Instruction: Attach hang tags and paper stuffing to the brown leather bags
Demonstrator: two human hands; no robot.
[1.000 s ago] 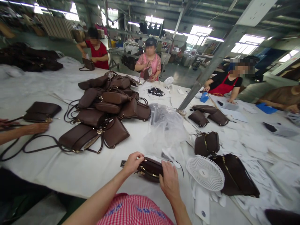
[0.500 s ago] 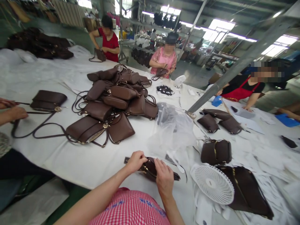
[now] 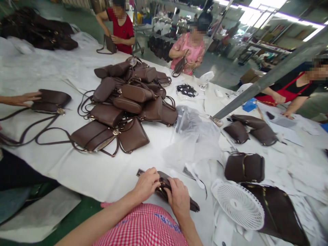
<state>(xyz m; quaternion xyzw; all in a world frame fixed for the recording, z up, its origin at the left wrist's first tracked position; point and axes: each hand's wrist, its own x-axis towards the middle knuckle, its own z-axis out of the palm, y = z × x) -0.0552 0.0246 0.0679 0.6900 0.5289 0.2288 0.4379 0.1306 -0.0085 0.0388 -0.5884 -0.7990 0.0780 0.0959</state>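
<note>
A small dark brown bag (image 3: pixel 164 175) with gold-coloured metal parts lies on the white table in front of me, partly covered by my hands. My left hand (image 3: pixel 148 183) pinches at its upper left edge, close to the metal fittings. Curled over the bag's right side is my right hand (image 3: pixel 178 194), thumb near the opening. The bag's dark end (image 3: pixel 194 206) sticks out to the right of that hand. Beside my left fingers sits a black tag (image 3: pixel 139 172) with light lettering. What exactly the fingertips grip is hidden.
A pile of brown handbags (image 3: pixel 133 102) stands ahead on the table. Clear plastic bags (image 3: pixel 192 136) lie right of it. A white fan (image 3: pixel 238 205) and more brown bags (image 3: pixel 244 167) are at my right. A slanted metal post (image 3: pixel 256 83) crosses the far right. Co-workers surround the table.
My view has shifted slightly. My right hand has curled more tightly over the bag, and the bag has tilted. At left, a co-worker's hand now rests on a brown bag.
</note>
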